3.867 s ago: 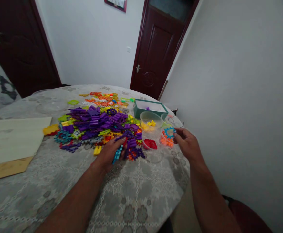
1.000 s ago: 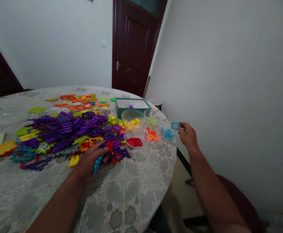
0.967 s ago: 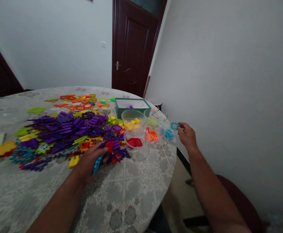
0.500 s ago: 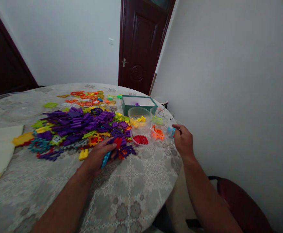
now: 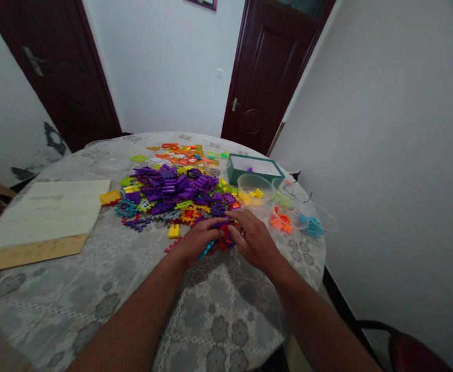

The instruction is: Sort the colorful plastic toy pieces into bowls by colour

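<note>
My left hand [image 5: 200,242] is closed around several plastic interlocking building pieces. A light blue piece [image 5: 207,250] sticks out under its fingers, and a purple edge shows at the thumb. Beside it, my right hand [image 5: 253,238] has its fingers curled in over the same spot, thumb and forefinger nearly meeting the left hand. Red pieces [image 5: 226,239] show between and below the two hands. What the right fingertips grip is hidden. Just behind lies a heap of mostly purple pieces [image 5: 172,187], with a yellow piece [image 5: 174,231] apart at its front.
Clear round tubs hold yellow pieces [image 5: 255,194], orange pieces [image 5: 281,220] and blue pieces [image 5: 311,226]. A green box [image 5: 232,173] stands behind them, near a pair of glasses [image 5: 298,194]. Orange pieces [image 5: 180,154] lie farther back. A pale sheet [image 5: 48,212] covers the table's left.
My right hand has come left from the tub of blue pieces to join my left hand. The view has turned left, showing more of the pale sheet.
</note>
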The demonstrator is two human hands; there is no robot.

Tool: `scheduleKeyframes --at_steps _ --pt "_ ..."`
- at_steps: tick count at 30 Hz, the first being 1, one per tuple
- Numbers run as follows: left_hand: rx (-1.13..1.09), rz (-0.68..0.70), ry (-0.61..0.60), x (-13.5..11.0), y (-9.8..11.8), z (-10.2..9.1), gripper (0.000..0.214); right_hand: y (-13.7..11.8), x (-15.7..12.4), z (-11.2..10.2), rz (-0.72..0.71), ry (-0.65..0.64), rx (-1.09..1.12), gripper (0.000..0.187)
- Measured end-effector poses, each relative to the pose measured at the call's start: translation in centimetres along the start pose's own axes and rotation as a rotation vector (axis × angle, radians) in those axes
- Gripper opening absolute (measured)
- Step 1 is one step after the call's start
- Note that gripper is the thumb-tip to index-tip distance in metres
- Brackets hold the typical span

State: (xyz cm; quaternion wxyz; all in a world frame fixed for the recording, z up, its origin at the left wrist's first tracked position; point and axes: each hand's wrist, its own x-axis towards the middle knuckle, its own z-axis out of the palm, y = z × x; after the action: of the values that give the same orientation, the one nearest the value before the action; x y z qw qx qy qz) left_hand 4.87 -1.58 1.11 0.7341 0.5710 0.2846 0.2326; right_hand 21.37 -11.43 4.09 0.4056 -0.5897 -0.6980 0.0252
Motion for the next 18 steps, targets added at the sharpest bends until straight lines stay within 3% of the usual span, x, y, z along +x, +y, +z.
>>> scheduleKeyframes --at_steps 6,9,11,15,18 --pt "-0.019 0.017 -0.063 -0.1 0.0 0.1 0.046 1.3 0.1 0.5 0.25 0.083 0.085 0.022" --pt "-0.08 0.006 -0.018 0.0 0.0 0.2 0.042 2.3 -0.1 -0.8 0.356 0.092 0.153 0.033" --pt "-0.108 -0.027 0.014 0.1 0.1 0.3 0.037 3.1 0.3 -2.2 0.376 0.024 0.151 0.036" --pt "-0.14 -0.036 0.089 0.1 0.4 0.2 0.035 5.5 3.6 -4.7 0.38 -0.161 0.146 0.028" --pt "-0.167 -0.032 0.132 0.3 0.4 0.0 0.037 8.3 8.2 -5.6 0.491 -0.049 0.256 0.036"
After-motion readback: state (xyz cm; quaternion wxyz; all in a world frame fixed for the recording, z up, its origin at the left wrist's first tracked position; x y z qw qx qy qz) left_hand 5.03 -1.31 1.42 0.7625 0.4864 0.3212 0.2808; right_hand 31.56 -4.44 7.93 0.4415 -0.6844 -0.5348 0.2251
